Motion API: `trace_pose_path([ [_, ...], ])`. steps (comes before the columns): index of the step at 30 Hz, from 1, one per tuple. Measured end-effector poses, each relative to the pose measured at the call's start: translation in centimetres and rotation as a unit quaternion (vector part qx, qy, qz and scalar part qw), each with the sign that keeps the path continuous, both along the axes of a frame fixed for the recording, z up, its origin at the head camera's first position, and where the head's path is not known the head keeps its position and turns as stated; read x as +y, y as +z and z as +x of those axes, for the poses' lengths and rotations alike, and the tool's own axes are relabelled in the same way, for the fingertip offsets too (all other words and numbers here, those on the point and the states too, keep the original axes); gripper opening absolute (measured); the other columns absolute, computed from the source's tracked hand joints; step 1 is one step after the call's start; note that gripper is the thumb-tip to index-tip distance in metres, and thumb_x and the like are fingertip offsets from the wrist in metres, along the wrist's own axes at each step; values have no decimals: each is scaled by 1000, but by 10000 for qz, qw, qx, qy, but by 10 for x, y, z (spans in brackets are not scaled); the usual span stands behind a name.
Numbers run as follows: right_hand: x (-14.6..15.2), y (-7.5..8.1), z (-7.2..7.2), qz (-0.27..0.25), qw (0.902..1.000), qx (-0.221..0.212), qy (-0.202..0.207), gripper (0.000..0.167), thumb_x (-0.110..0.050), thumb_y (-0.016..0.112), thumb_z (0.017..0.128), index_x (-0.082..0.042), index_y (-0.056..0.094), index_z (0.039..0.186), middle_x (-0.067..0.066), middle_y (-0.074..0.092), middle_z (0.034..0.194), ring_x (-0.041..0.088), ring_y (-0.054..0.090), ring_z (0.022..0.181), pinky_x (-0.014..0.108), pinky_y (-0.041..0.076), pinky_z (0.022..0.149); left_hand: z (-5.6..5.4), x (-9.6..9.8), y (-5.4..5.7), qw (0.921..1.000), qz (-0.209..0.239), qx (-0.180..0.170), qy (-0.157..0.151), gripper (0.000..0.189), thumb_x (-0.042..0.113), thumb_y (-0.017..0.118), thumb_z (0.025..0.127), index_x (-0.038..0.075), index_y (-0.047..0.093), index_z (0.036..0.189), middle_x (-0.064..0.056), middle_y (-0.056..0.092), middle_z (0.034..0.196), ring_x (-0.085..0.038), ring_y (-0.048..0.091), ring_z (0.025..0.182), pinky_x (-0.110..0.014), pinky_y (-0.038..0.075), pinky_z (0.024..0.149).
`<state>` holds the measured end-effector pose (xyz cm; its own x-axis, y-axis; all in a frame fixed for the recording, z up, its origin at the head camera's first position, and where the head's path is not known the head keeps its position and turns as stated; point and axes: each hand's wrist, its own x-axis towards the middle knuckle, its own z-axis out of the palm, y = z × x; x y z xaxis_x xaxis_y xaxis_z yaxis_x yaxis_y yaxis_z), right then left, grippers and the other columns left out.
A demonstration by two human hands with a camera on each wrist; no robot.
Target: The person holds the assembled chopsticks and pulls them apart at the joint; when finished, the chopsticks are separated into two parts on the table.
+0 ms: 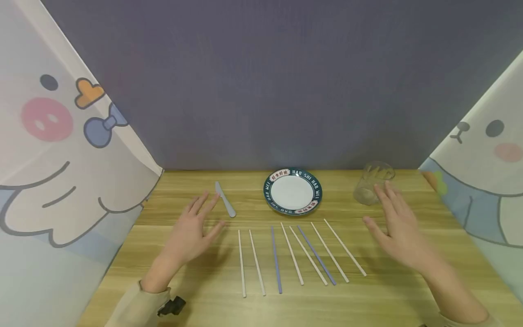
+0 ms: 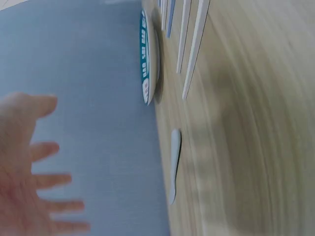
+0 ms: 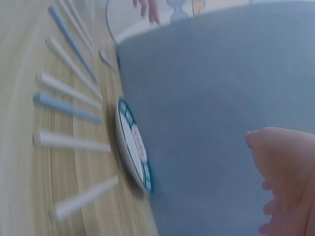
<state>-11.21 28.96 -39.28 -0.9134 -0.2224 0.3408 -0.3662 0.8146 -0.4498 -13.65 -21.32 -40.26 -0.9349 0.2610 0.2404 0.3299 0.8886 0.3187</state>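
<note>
My left hand point(image 1: 189, 231) is held above the table on the left, fingers spread and holding nothing, its fingertips near a small grey knife point(image 1: 225, 200). On the right, my right hand point(image 1: 398, 227) is likewise raised with fingers extended, and its fingertips overlap a clear glass point(image 1: 366, 195) in the head view. Several thin sticks lie in a loose fan between the hands: most are white, such as one white stick point(image 1: 242, 263), and two are blue, including a blue stick point(image 1: 276, 259). Behind them sits a white plate point(image 1: 292, 192) with a dark green lettered rim.
All of it stands on a wood-grain table point(image 1: 212, 313). A grey-blue panel point(image 1: 286, 91) rises along the back edge. Side panels with cartoon animals, a left panel point(image 1: 61, 181) and a right panel point(image 1: 490, 181), close in both sides.
</note>
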Motion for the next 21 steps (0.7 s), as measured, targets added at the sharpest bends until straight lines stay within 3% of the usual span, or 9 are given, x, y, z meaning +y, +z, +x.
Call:
trace_pose_path([
  [4, -30, 2, -1, -39, 9997, -2, 246, 83, -29, 65, 105, -3, 18, 169, 29, 12, 175, 60, 18, 157, 84, 14, 120, 0, 4, -3, 9958, 317, 10, -861, 73, 35, 73, 102, 23, 39, 165, -18, 40, 169, -50, 43, 151, -71, 44, 114],
  [8, -61, 0, 0, 72, 9986, -218, 476, 82, -32, 66, 105, -2, 23, 168, 29, 19, 174, 56, 24, 157, 79, 24, 121, -1, 9, -7, 9836, 430, 122, -1747, 68, 26, 76, 100, 17, 47, 161, -17, 47, 164, -42, 52, 147, -61, 48, 115],
  [11, -84, -6, 2, 112, 9972, -338, 664, 80, -32, 66, 106, -2, 24, 168, 28, 22, 173, 55, 30, 155, 75, 30, 121, -4, 13, -12, 9744, 428, 125, -2202, 65, 20, 77, 98, 14, 52, 158, -18, 52, 161, -40, 56, 144, -57, 49, 116],
  [16, -121, -18, 8, 26, 9947, -332, 972, 74, -30, 69, 104, -2, 35, 163, 24, 37, 169, 50, 45, 149, 66, 42, 118, -8, 20, -20, 9637, 349, 17, -2648, 60, 13, 77, 96, 12, 57, 153, -20, 58, 155, -43, 59, 140, -58, 49, 115],
  [21, -155, -30, 13, -9, 9900, -573, 1290, 62, -30, 73, 101, 0, 54, 152, 20, 61, 152, 41, 61, 138, 57, 49, 116, -10, 24, -27, 9563, 87, -287, -2909, 52, 9, 75, 96, 8, 63, 147, -18, 63, 149, -41, 61, 138, -58, 48, 116],
])
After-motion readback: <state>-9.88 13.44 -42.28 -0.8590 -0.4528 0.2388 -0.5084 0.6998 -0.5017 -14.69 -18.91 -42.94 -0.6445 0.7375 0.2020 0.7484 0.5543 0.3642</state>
